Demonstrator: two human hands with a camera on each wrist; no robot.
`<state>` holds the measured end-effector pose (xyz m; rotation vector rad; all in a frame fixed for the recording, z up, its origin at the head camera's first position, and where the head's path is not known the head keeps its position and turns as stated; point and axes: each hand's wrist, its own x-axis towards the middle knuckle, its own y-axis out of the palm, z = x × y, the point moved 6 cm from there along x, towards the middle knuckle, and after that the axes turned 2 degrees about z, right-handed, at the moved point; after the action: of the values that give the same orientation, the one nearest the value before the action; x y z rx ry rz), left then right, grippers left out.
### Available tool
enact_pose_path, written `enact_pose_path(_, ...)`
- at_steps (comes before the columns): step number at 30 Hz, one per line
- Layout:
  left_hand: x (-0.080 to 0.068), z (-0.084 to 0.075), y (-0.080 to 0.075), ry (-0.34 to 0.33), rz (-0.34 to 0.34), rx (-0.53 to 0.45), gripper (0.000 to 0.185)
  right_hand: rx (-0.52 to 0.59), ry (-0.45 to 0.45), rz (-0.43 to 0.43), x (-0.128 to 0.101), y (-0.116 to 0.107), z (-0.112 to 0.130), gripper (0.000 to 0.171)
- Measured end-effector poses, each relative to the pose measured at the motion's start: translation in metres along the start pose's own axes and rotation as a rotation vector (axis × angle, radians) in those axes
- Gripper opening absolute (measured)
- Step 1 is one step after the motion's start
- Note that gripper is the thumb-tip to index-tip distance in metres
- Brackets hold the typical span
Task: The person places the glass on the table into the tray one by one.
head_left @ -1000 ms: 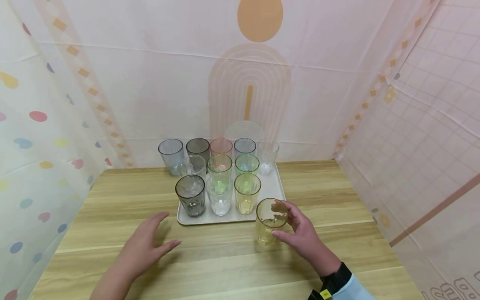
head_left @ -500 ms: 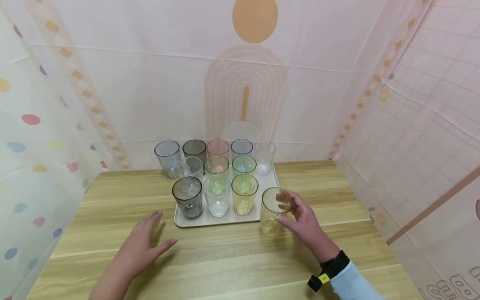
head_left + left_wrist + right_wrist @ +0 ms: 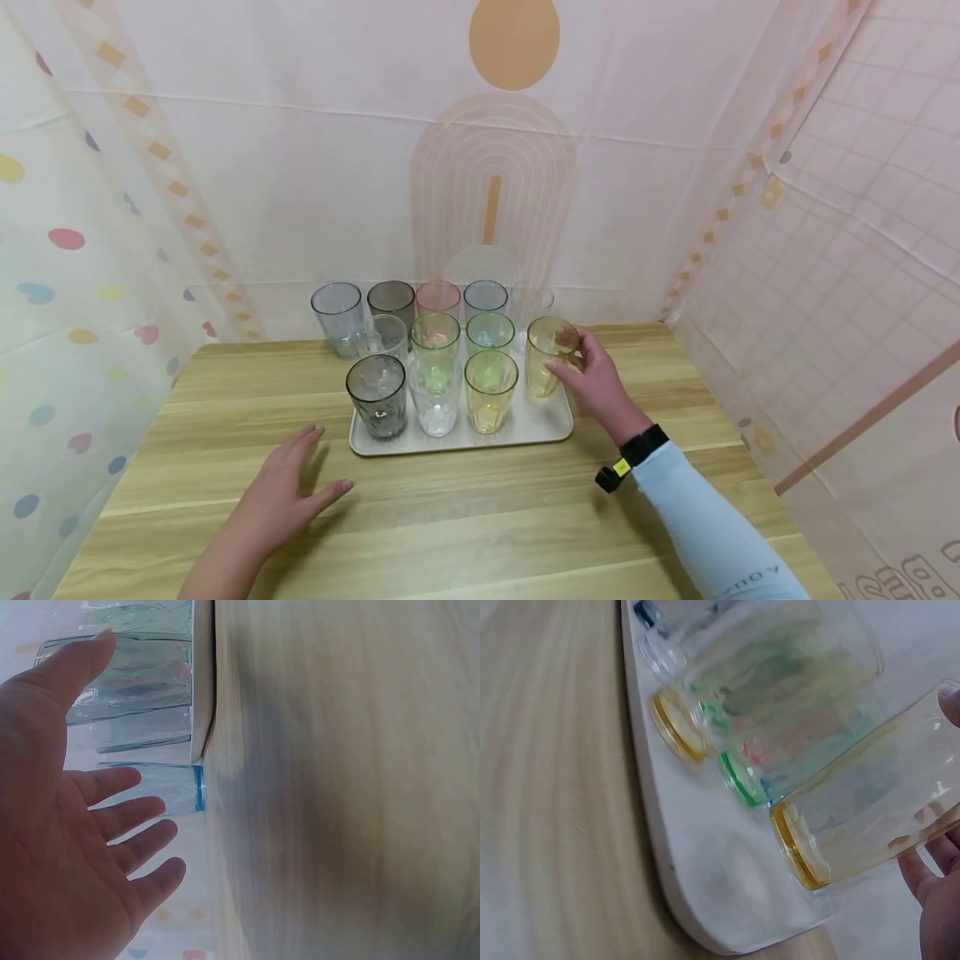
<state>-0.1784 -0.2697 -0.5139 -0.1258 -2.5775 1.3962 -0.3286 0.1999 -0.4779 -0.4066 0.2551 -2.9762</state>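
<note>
My right hand [image 3: 592, 375] grips a yellow-tinted drinking glass [image 3: 546, 371] by its side, with the thumb on the near side. In the right wrist view the glass [image 3: 870, 802] leans over the right part of the white tray [image 3: 727, 885]; whether its base touches the tray cannot be told. A second yellow glass [image 3: 491, 396] stands at the tray's front, beside a clear glass [image 3: 437, 408] and a dark grey glass [image 3: 378, 404]. My left hand [image 3: 281, 492] holds nothing, fingers spread, left of the tray's front corner.
Behind the front row stand green-rimmed glasses [image 3: 491, 333]. A pink glass [image 3: 438, 293], a blue-rimmed glass [image 3: 485, 296] and others fill the back row. One bluish glass [image 3: 341, 321] stands off the tray's left side. Hanging cloth [image 3: 322, 183] borders the wooden table [image 3: 420, 517].
My right hand has carried the yellow glass from in front of the tray's right corner back over the tray, behind the front row. The left hand has stayed almost still.
</note>
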Motion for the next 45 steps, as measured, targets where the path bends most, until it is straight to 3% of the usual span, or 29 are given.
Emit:
enact_pose_path(7,0.0,-0.002,0.0,0.004,0.003,-0.009,0.101,0.001,0.014,-0.003,0.025,0.004,-0.007,0.07)
enact_pose_path(13,0.0,-0.002,0.0,0.006,-0.001,-0.005,0.101,-0.068,0.023,0.023,0.033,0.008,-0.008,0.08)
enact_pose_path(21,0.001,-0.002,0.0,0.011,-0.003,0.004,0.097,-0.098,0.071,0.05,0.033,0.012,-0.024,0.084)
enact_pose_path(34,0.001,-0.004,-0.005,0.007,-0.005,0.007,0.096,-0.11,0.074,0.029,0.032,0.014,-0.026,0.077)
enact_pose_path(45,0.001,-0.005,-0.007,0.001,-0.001,0.007,0.095,-0.114,0.115,0.052,0.025,0.01,-0.025,0.099)
